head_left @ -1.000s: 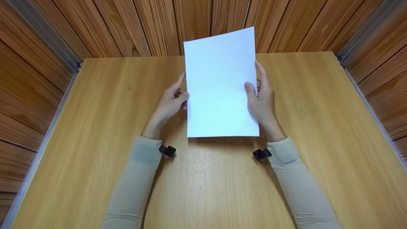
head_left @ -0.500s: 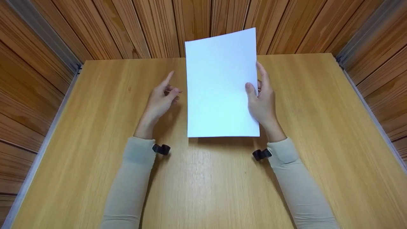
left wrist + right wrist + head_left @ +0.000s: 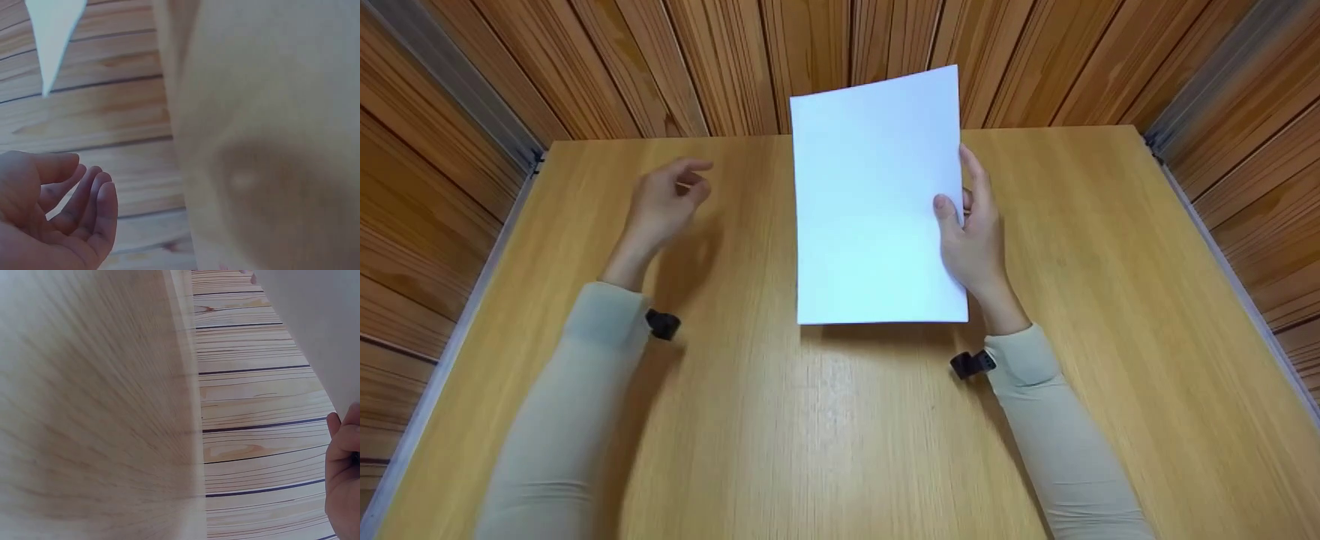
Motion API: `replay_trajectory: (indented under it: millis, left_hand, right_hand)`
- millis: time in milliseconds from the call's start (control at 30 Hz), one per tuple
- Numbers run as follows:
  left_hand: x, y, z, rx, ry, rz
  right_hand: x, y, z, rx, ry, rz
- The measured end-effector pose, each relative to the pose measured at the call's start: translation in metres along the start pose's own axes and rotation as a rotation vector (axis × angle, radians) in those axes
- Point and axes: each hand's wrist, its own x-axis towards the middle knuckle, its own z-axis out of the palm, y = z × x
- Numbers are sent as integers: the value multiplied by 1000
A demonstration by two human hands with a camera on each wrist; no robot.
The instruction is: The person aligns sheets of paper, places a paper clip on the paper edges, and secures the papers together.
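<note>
A blank white sheet of paper (image 3: 874, 202), or a thin stack of it, is held up over the table, its top edge slanting. My right hand (image 3: 976, 236) grips its right edge, thumb on the front face and fingers behind, where they are partly hidden. To the left, my left hand (image 3: 664, 199) hovers over the table, well apart from the paper, its fingers loosely bent around nothing. In the left wrist view the same hand (image 3: 67, 208) shows bare space between thumb and fingers. The right wrist view catches the paper (image 3: 320, 332) above the curled fingers (image 3: 343, 444).
A light wooden table (image 3: 825, 435) lies beneath both arms. Wood-plank walls (image 3: 735, 60) close off the back and both sides, with grey metal rails (image 3: 472, 315) along the side edges. Small black cameras (image 3: 663, 324) sit at both wrists.
My left hand has let go of the paper's left edge and moved away to the left, its fingers now loosely bent. The right hand and the paper have stayed almost in place.
</note>
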Motion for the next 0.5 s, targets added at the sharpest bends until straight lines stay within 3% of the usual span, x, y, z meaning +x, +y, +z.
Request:
replay_trajectory:
  millis: [200, 500]
  left_hand:
    - [8, -18, -23, 73, -19, -20]
    - [20, -53, -37, 190, -117, -95]
  right_hand:
    - [1, 0, -1, -5, -2, -10]
    - [1, -1, -1, -25, 2, -1]
